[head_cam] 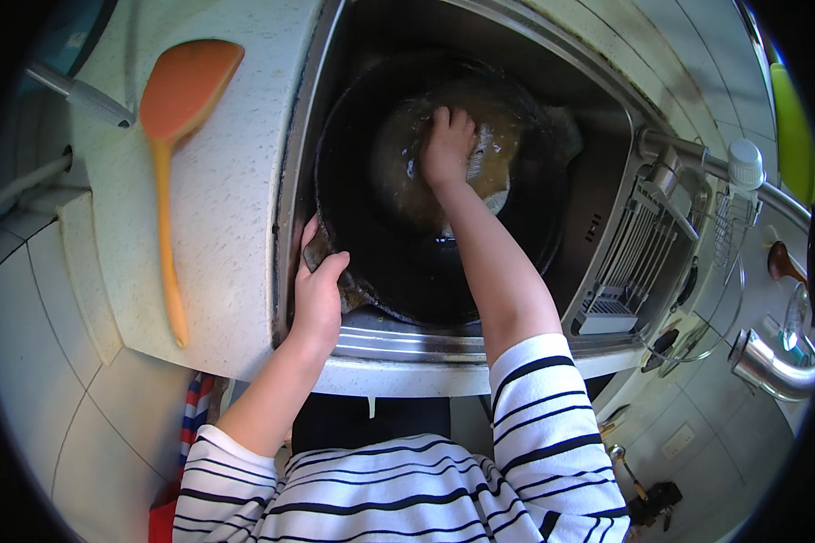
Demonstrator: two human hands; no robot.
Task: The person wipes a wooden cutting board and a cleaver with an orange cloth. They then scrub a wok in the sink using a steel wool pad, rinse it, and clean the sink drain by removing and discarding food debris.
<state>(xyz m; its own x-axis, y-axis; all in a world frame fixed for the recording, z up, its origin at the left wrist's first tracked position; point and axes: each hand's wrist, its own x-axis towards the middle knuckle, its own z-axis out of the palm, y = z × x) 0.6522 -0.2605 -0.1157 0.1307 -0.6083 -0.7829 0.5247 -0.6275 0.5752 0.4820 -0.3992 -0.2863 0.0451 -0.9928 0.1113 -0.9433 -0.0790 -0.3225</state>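
Observation:
A large dark wok sits in the stainless steel sink, with some murky water at its bottom. My left hand grips the wok's side handle at the near left, thumb on top. Inside the wok, my right hand presses down near the middle with its palm turned downward. Something pale and ridged, perhaps a scrubbing cloth, shows beside and under that hand; how the fingers hold it is partly hidden.
An orange spatula lies on the speckled counter left of the sink. At the right are a metal drain rack, a faucet and a white-capped bottle. A steel pot or cup is at the far right.

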